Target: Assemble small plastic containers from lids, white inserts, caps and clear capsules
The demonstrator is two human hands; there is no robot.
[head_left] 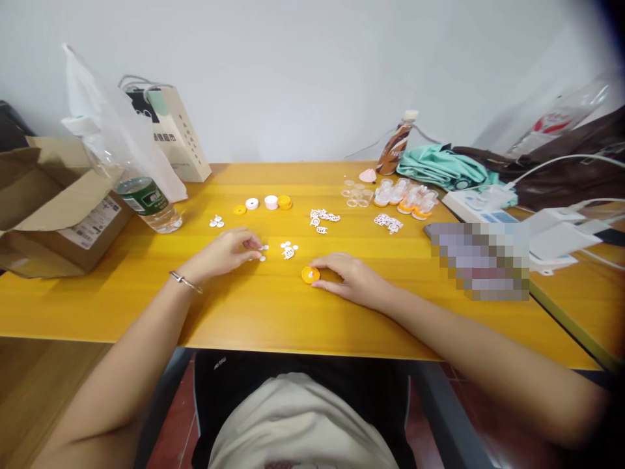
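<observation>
Between the thumb and fingers of my right hand (351, 280) is a small orange round cap (306, 276), resting on the table, with a little white piece in its middle. My left hand (233, 251) is low over the table, its fingers curved and slightly apart beside a few small white discs (263, 258). Nothing shows gripped in it. Between the two hands lies a white openwork piece (289, 253) with several more white discs around it. Farther left is another small group of white discs (217, 222).
Orange and white round caps (271, 202) stand farther back. White openwork pieces (389, 223), clear rings (357, 194) and clear-topped orange parts (417, 200) lie right. A water bottle (149, 202) and cardboard box (58, 208) stand left; a pixelated flat object (478, 260) and power strip (481, 203) lie right.
</observation>
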